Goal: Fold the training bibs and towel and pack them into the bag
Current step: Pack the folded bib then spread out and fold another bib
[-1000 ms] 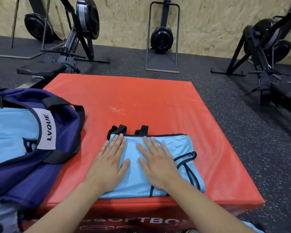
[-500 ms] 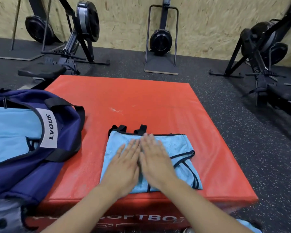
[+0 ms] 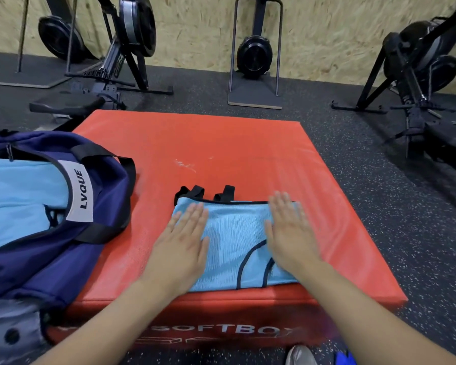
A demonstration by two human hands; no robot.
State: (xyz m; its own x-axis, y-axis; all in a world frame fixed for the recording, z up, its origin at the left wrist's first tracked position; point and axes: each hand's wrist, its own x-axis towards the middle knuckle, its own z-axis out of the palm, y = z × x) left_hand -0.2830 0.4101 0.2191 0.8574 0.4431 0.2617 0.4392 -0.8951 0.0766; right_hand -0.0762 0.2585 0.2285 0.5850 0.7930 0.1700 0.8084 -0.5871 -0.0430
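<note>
The folded light-blue training bib [image 3: 234, 241] is laid near the front edge of the red soft box [image 3: 221, 143], its long axis running left to right. It is pressed flat by the left hand [image 3: 181, 248] and right hand [image 3: 290, 237], fingers straight and together, one at each end. The open navy bag [image 3: 63, 206] lies to the left, nearer the left hand.

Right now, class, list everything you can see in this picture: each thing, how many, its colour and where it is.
folded bib: one, light blue with black trim, near edge of the soft box
soft box: one, red, on the floor
bag: one, navy, open, left end of the box, light blue cloth inside
rowing machines: several, black, along the back wall
floor: dark, speckled
left hand: flat on the bib's left side
right hand: flat on the bib's right side
</note>
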